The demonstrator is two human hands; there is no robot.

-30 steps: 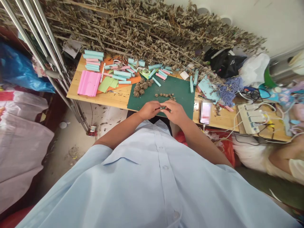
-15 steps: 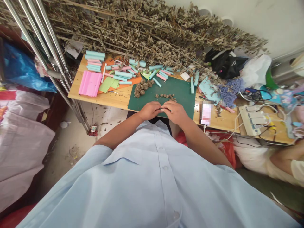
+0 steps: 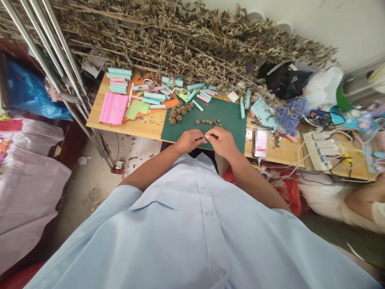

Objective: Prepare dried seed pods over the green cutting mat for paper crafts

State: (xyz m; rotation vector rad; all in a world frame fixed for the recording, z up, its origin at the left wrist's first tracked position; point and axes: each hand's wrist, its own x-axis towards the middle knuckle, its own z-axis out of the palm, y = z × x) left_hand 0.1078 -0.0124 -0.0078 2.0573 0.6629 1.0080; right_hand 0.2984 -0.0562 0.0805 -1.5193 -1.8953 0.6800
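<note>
My left hand (image 3: 189,141) and my right hand (image 3: 221,140) meet fingertip to fingertip over the front edge of the green mat (image 3: 231,124). Both are closed in a pinch on something small and greyish (image 3: 205,138), mostly hidden by the fingers. Beyond my left hand lies a cluster of brown, rough balls (image 3: 179,112). A row of smaller brown balls (image 3: 207,121) sits on the mat just past my fingers.
Blue and pink paper rolls (image 3: 155,96) lie along the table's back, beside a pink sheet (image 3: 113,108). Dried leafy stalks (image 3: 180,44) spread behind. On the right are a phone (image 3: 260,143) and a power strip (image 3: 319,150). Metal poles (image 3: 57,52) stand left.
The fingertips of my right hand have shifted slightly on the small thing, and a bit more of it shows. The view has moved a little; the balls and rolls lie as before.
</note>
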